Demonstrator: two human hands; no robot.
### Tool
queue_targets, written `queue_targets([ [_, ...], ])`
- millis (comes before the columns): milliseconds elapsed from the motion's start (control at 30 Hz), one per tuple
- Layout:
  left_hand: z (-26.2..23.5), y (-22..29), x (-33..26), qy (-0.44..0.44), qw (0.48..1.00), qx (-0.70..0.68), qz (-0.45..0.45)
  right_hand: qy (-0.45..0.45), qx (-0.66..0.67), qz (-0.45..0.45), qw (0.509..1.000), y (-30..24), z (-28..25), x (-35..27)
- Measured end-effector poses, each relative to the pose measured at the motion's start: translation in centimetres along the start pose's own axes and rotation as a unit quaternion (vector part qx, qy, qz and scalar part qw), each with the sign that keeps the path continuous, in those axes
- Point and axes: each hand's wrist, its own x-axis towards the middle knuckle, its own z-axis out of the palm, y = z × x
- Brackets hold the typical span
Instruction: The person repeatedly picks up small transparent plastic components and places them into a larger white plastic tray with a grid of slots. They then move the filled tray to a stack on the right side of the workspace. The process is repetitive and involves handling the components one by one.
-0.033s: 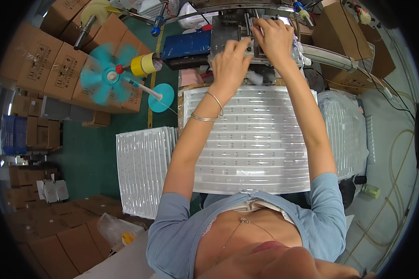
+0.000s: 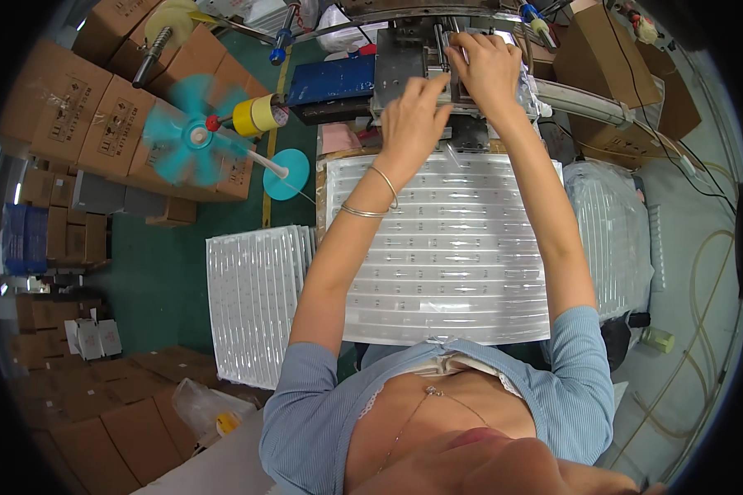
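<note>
At the far end of the bench stands a dark metal machine (image 2: 400,73) with upright rods. My left hand (image 2: 415,120) is at its near edge, index finger and thumb apart, with nothing visible between them; it is slightly blurred. My right hand (image 2: 489,73) rests over the machine's right side, fingers curled down beside the metal rods (image 2: 440,45); what those fingertips grip, if anything, is hidden. Just below my left hand, a small clear piece (image 2: 453,155) lies near the top of a large white tray of ribbed, clear-covered rows (image 2: 442,247), which spans the space between my forearms.
Left of the tray leans a stack of similar ribbed sheets (image 2: 256,305). A turquoise fan (image 2: 196,136) spins near a yellow tape roll (image 2: 256,115) and a blue box (image 2: 332,80). Wrapped sheets (image 2: 607,239) stand at right. Cartons (image 2: 70,103) fill the left side; hoses run at right.
My left hand has drawn slightly back from the machine, its thumb and index finger wider apart. A blurred clear piece below it now shows as a thin strip. My right hand stays put.
</note>
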Motion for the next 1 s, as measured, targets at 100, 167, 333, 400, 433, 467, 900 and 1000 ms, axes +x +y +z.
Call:
queue_targets([
  [100, 0.6, 0.0, -2.6, 0.043, 0.998, -0.045, -0.005, -0.029, 0.003, 0.025, 0.999, -0.1, 0.1, -0.3],
  [167, 0.3, -0.1, -4.8, 0.061, 0.993, -0.097, -0.023, -0.017, 0.044, 0.041, 0.998, 0.2, -0.6, -1.2],
  [333, -1.0, 0.3, -11.5, -0.113, 0.982, -0.128, -0.076, -0.022, 0.177, 0.071, 0.981, 2.1, -6.0, -7.8],
  [400, 0.0, 0.6, -11.7, -0.114, 0.989, -0.091, -0.033, -0.047, 0.192, 0.106, 0.975, 3.1, -9.2, -11.1],
  [433, 0.5, 0.6, -11.7, -0.113, 0.991, -0.07, -0.015, -0.067, 0.195, 0.129, 0.97, 3.4, -10.4, -13.0],
  [467, 1.6, 0.9, -11.1, -0.12, 0.992, -0.041, -0.022, -0.09, 0.191, 0.158, 0.965, 3.2, -12.2, -15.1],
  [900, 0.4, 4.3, -13.7, -0.202, 0.978, -0.031, 0.026, -0.42, 0.238, -0.065, 0.873, -3.6, -20.0, -26.7],
  [1000, -2.9, 6.5, -21.0, -0.281, 0.954, -0.03, 0.1, -0.441, 0.294, -0.044, 0.847, -3.3, -19.8, -26.1],
])
